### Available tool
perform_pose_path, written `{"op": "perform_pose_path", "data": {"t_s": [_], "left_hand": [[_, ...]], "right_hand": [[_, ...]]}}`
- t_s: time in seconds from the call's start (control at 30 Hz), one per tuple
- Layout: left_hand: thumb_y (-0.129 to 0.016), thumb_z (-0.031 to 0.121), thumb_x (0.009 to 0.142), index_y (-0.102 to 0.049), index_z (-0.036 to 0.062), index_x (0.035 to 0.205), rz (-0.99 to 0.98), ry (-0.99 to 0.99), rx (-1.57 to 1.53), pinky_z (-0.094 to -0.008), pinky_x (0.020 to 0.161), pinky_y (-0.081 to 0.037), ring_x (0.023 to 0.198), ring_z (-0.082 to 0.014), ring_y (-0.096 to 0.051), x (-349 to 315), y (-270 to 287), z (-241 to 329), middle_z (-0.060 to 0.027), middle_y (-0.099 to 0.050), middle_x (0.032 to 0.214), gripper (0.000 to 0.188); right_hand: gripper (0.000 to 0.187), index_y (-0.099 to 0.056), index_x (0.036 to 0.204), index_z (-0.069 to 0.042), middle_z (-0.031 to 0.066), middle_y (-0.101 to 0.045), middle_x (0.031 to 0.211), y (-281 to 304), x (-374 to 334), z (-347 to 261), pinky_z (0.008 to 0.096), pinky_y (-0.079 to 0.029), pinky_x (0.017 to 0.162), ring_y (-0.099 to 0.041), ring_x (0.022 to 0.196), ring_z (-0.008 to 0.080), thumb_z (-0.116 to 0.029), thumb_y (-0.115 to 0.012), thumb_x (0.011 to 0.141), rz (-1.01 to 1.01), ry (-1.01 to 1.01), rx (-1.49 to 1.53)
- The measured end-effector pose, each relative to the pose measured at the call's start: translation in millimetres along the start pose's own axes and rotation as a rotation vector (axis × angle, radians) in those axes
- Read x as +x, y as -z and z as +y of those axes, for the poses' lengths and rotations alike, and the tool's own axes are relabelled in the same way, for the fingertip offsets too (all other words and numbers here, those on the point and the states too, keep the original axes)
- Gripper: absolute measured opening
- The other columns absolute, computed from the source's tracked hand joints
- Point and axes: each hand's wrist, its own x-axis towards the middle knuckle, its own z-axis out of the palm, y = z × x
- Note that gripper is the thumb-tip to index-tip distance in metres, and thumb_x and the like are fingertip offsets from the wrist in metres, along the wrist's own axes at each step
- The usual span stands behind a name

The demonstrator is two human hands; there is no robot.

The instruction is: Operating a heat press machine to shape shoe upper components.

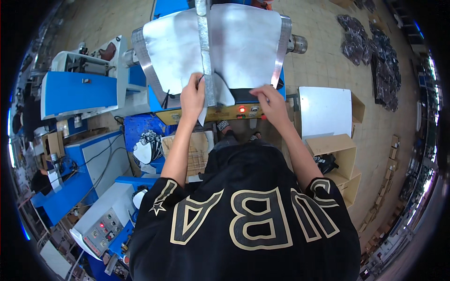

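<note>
In front of me is a machine with a broad, pale curved surface (pixel 246 40), split down the middle by a worn silver bar (pixel 205 47). My left hand (pixel 192 98) is closed beside the bar's lower part, its fingertips at a dark edge; what they pinch is mostly hidden. A thin white pointed piece (pixel 202 117) hangs just below that hand. Right of the bar, a flat white piece with a dark edge (pixel 225 91) lies against the machine. My right hand (pixel 272 103) has its fingers curled in at the machine's dark front edge, above the yellow control panel (pixel 220 114).
Right of the machine stands a white-topped table (pixel 326 112), with open cardboard boxes (pixel 335 150) nearer me. A blue crate (pixel 145 129) holding white and black pieces is at the left. Blue-and-white machines (pixel 79 96) stand farther left. Plastic-wrapped dark bundles (pixel 354 40) lie on the floor.
</note>
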Motion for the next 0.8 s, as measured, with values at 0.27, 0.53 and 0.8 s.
{"op": "perform_pose_path", "data": {"t_s": [0.27, 0.53, 0.8], "left_hand": [[-0.065, 0.016, 0.087, -0.068, 0.0028, 0.094, 0.19, -0.318, -0.112, -0.035, 0.072, -0.049, 0.074, -0.0298, -0.065, 109, 39, 61, -0.0149, -0.067, 0.079, 0.015], [-0.065, 0.026, 0.083, -0.058, 0.0082, 0.12, 0.336, -0.74, 0.836, -0.0431, 0.106, -0.031, 0.117, -0.0221, -0.054, 115, 54, 74, -0.0074, -0.06, 0.119, 0.042], [-0.07, 0.031, 0.079, -0.033, -0.0013, 0.143, 0.032, -0.706, 0.97, -0.0416, 0.117, -0.02, 0.137, -0.0227, -0.038, 118, 60, 63, -0.0128, -0.041, 0.147, 0.081]], "right_hand": [[0.049, -0.053, 0.128, -0.008, 0.0087, -0.054, 0.131, -31, 123, -65, 0.0422, -0.033, 0.107, -0.046, 0.129, 0.0244, -0.014, -0.064, 0.08, 0.096, 0.444, -0.514], [0.099, -0.024, 0.151, -0.008, 0.0068, -0.028, 0.156, -44, 139, -60, 0.0535, -0.013, 0.117, -0.025, 0.145, 0.0223, -0.029, -0.079, 0.071, -0.047, 0.259, -0.9], [0.107, -0.028, 0.147, -0.007, 0.0089, -0.034, 0.15, -46, 156, -51, 0.0589, -0.012, 0.114, -0.03, 0.142, 0.0221, -0.031, -0.086, 0.06, 0.096, 0.35, -0.893]]}}
